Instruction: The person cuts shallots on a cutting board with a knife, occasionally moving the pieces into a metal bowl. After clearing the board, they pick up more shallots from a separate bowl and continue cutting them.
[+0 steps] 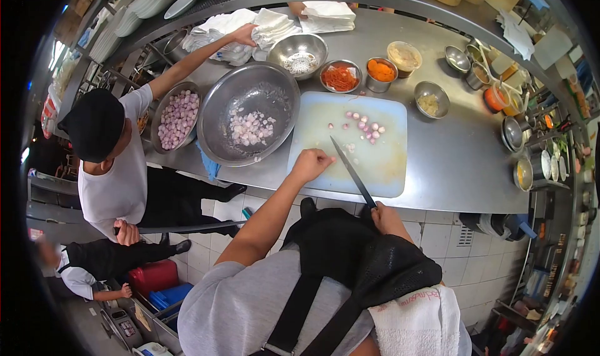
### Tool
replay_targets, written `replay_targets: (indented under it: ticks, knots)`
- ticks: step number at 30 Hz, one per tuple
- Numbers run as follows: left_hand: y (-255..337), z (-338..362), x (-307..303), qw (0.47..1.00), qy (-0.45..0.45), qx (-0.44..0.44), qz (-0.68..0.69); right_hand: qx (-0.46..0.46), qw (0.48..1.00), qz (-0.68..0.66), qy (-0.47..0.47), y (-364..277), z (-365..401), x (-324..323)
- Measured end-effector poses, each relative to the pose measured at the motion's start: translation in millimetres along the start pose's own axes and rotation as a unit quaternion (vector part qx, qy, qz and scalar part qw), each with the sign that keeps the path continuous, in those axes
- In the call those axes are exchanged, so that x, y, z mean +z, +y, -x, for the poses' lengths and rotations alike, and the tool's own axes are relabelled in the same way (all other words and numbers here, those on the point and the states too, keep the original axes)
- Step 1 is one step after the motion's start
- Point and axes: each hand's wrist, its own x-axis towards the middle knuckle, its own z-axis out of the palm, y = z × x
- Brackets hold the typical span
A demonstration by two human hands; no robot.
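Note:
A pale cutting board (pixel 306 115) lies on the steel counter. My right hand (pixel 386 218) grips the black handle of a long knife (pixel 353 171), whose blade points up and left over the board. Near the board's left side, my left hand (pixel 312 165) has its fingers pressed together; whatever they hold is too small to name. Several small peeled shallots (pixel 364 126) sit on the upper part of the board, and pale cut pieces (pixel 350 148) lie by the knife tip. Left of the board, a large steel bowl (pixel 215 121) holds chopped shallots (pixel 251 127).
A co-worker (pixel 103 168) at the left reaches toward folded white cloths (pixel 273 31) and holds a long dark blade (pixel 187 228). Bowls of shallots (pixel 179 120), orange shreds (pixel 339 76) and orange food (pixel 380 70) stand around the board. Another person (pixel 94 262) is behind.

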Motion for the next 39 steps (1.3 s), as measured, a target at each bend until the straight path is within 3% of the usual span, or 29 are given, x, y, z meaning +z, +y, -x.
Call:
replay_targets:
  ticks: [2, 4, 6, 19, 39]
  knots:
    - [-9, 2, -5, 0.992, 0.076, 0.072, 0.075, 0.011, 1.000, 0.003, -0.006, -4, 1, -2]
    - [-3, 8, -14, 0.988, 0.074, 0.100, 0.090, 0.018, 1.000, 0.008, -0.012, -7, 3, -1]
    - [1, 8, -17, 0.954, 0.067, 0.291, -0.004, 0.010, 1.000, 0.026, 0.012, -7, 5, 2]
    - [-1, 3, -1, 0.968, 0.042, 0.246, 0.005, 0.024, 0.992, 0.120, -0.009, -32, 15, -13]
    - [-10, -1, 1, 0.956, 0.055, 0.288, -0.004, 0.038, 0.990, 0.133, -0.008, -37, 5, -3]
